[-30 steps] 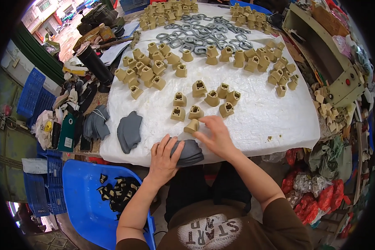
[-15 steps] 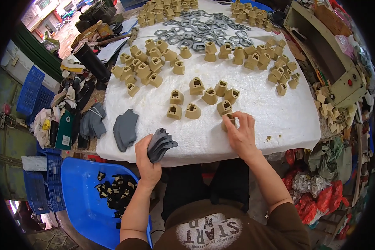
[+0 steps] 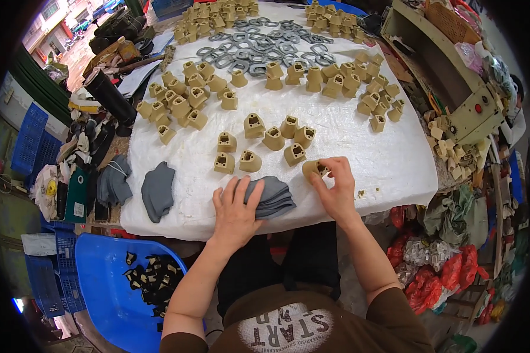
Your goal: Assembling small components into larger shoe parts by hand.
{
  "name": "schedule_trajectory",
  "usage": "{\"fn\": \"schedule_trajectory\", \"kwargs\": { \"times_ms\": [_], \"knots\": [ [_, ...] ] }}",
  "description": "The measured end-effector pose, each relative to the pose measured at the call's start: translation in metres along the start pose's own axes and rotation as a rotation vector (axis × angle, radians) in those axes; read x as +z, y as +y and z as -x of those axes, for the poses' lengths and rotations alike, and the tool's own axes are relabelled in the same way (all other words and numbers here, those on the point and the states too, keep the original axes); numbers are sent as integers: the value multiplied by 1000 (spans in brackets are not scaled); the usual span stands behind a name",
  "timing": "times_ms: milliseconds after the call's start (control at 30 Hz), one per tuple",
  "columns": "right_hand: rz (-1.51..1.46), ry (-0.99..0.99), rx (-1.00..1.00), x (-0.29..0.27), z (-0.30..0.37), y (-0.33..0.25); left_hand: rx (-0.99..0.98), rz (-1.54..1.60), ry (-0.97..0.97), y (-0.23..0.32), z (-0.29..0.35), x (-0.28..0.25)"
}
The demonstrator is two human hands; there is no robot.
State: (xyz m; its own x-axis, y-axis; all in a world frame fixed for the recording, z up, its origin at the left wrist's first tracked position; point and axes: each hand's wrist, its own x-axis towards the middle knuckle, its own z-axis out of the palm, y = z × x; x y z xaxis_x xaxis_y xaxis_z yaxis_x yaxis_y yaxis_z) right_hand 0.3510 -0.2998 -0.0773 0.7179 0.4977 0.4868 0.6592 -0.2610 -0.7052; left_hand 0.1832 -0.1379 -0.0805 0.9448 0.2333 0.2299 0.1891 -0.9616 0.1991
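Observation:
Near the table's front edge, my left hand (image 3: 238, 215) rests with spread fingers on the left end of a fanned stack of dark grey, leather-like sheet pieces (image 3: 275, 199). My right hand (image 3: 337, 191) pinches a tan hollow block (image 3: 312, 169) between thumb and fingers, its open top facing up. Several similar tan blocks (image 3: 254, 126) with dark openings stand loosely grouped just beyond both hands. To the left lies a separate flat pile of grey pieces (image 3: 158, 192).
Grey metal-looking rings (image 3: 265, 47) and more tan blocks (image 3: 179, 97) cover the far part of the white-covered table (image 3: 394, 176). A blue tub (image 3: 100, 282) with black-and-tan pieces stands below on the left. Red bags (image 3: 436, 282) lie at the lower right; a greenish machine housing (image 3: 477, 117) stands right.
My left hand has moved right and laid the grey stack on the table, its fingers now spread. My right hand stays on the tan block. The whole view has shifted slightly.

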Motion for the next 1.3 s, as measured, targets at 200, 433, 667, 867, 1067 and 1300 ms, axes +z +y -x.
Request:
{"fn": "schedule_trajectory", "kwargs": {
  "times_ms": [200, 433, 667, 867, 1067, 1300],
  "knots": [
    [53, -123, 70, 5, 0, 12, -17, 164, 69, 5, 11, -1],
    [-55, -103, -242, 10, 6, -15, 0, 215, 216, -12, 27, 10],
    [50, -543, -331, 34, 1, -41, -53, 379, 71, -19, 3, -17],
    [218, -634, -361, 31, 3, -44, 53, 369, -67, -31, -6, -17],
    [208, -573, -391, 34, 12, -45, -94, 319, -17, -28, 3, -18],
    [83, -504, -279, 38, 22, -31, -91, 445, -26, -36, 8, -21]
  ]
}}
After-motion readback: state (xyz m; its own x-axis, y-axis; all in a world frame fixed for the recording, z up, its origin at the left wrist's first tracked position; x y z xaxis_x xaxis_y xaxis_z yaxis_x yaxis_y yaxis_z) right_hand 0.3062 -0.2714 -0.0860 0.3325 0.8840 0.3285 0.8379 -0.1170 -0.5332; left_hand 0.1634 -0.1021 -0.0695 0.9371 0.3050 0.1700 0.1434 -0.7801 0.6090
